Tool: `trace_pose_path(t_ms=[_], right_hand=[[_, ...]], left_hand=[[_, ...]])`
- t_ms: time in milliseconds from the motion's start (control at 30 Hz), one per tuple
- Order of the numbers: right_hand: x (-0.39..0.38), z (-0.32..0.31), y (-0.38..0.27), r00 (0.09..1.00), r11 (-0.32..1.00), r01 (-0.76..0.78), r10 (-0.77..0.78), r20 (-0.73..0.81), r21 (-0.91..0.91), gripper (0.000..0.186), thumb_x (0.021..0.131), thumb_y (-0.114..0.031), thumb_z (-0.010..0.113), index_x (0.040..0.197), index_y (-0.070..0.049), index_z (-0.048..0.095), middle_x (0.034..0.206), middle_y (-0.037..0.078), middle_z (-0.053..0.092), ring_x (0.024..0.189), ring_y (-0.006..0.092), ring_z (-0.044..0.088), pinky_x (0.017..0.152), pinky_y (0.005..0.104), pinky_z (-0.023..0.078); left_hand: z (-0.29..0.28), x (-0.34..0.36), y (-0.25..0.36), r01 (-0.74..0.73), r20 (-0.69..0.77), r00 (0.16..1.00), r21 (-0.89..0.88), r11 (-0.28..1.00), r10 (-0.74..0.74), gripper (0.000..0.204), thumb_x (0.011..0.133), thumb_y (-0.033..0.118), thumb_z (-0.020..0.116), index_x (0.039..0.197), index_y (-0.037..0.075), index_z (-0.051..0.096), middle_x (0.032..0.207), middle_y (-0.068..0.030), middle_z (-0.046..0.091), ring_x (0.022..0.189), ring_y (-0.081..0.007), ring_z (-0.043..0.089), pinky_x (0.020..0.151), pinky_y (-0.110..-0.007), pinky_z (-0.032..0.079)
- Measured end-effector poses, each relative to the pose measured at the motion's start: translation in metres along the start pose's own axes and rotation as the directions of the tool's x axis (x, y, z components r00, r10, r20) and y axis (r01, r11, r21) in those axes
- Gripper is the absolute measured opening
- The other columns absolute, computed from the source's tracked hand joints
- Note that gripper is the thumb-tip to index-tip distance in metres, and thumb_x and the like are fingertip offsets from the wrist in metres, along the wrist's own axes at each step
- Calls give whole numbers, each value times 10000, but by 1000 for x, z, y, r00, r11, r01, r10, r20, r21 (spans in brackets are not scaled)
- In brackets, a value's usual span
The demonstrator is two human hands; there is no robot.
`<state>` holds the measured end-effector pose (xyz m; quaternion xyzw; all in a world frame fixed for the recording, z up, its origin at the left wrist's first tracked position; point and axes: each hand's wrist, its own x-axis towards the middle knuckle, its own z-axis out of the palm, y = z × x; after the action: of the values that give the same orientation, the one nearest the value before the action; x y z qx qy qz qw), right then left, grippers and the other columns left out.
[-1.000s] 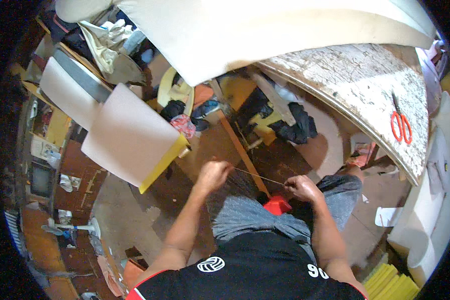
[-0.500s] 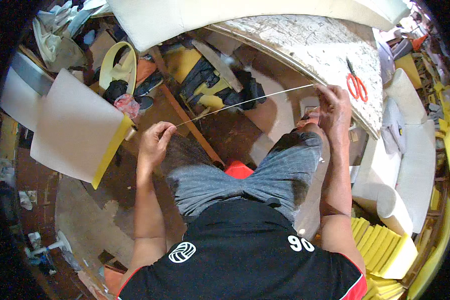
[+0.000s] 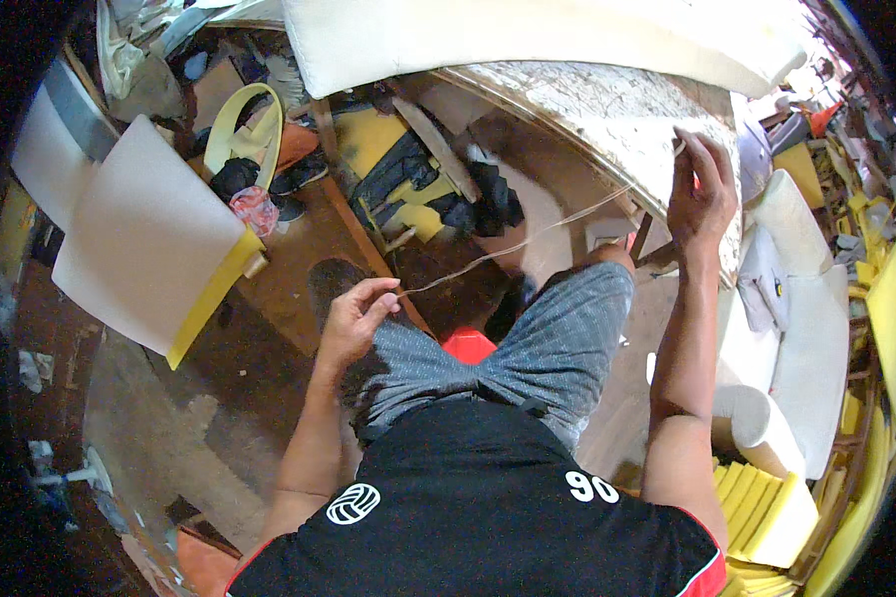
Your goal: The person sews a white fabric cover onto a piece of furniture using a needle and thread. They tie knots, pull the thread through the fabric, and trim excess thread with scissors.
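Two bare hands work above the lap of a seated person in a black shirt (image 3: 488, 478) and grey patterned shorts (image 3: 558, 328), with a thin, pale thread (image 3: 526, 242) running through the air between them. The left hand (image 3: 353, 320) has one end pinched between thumb and fingers, just above the thigh. The right hand (image 3: 704, 199) is raised farther forward, over the corner of a worn, white-topped bench (image 3: 567, 99), its fingers bent. Whether its grip has the thread cannot be told, because the strand fades out against the pale surface. Between the hands the thread sags in a shallow curve, slack rather than taut, and partly looks like two strands.

As for progress, a good length of thread is drawn out, which suggests an early stage. No knot is visible, and the visible stretch is joined to nothing. The white padded piece (image 3: 468, 40) on the bench and the pale panel with a yellow edge (image 3: 139, 239) at left lie apart from both hands. What remains cannot be judged further.
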<state>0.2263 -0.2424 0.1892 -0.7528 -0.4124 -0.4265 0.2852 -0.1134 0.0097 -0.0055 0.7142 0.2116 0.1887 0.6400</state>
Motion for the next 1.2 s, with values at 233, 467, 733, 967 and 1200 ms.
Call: trace_pose_path(t_ms=[233, 467, 733, 967, 1200], right_hand=[[24, 61, -3, 965, 971, 124, -166, 204, 206, 161, 929, -136, 655, 1070, -111, 728, 1049, 134, 696, 913, 362, 677, 769, 424, 558], [61, 129, 10, 771, 953, 114, -264, 580, 282, 271, 921, -147, 653, 1169, -40, 659, 1114, 197, 636, 995, 354, 656, 836, 435, 533], [77, 278, 11, 543, 662, 312, -713, 444, 681, 205, 945, -133, 572, 1081, -26, 682, 1049, 165, 653, 892, 346, 670, 730, 413, 572], [48, 328, 11, 679, 601, 191, -652, 338, 776, 185, 866, -96, 708, 1032, -17, 723, 1005, 120, 712, 854, 317, 705, 747, 391, 576], [55, 314, 24, 695, 627, -160, -477, 538, 763, 247, 770, -33, 733, 1016, -9, 721, 1003, 132, 702, 879, 298, 717, 707, 372, 613]], left_hand=[[55, 43, 10, 0, 219, 975, 198, 980, -45, 343, 969, 250, 647, 1233, 31, 655, 1090, -132, 717, 970, -206, 700, 862, -331, 546], [145, 83, -221, 146, 399, 750, 679, 720, -528, 728, 980, 568, 470, 1486, 46, 430, 1442, -246, 517, 1312, -400, 523, 1093, -474, 423], [150, 58, -259, 601, 375, 398, 582, 547, -837, 1011, 864, 785, 461, 1551, 56, 319, 1538, -299, 368, 1433, -436, 362, 1175, -471, 311], [157, 48, -269, 699, 272, 317, 580, 418, -908, 1086, 801, 711, 637, 1541, -10, 303, 1548, -302, 337, 1450, -421, 335, 1192, -473, 289], [157, 42, -231, 660, 167, 619, 420, 623, -768, 931, 832, 592, 697, 1451, -41, 406, 1386, -255, 540, 1270, -387, 542, 1064, -466, 439]])
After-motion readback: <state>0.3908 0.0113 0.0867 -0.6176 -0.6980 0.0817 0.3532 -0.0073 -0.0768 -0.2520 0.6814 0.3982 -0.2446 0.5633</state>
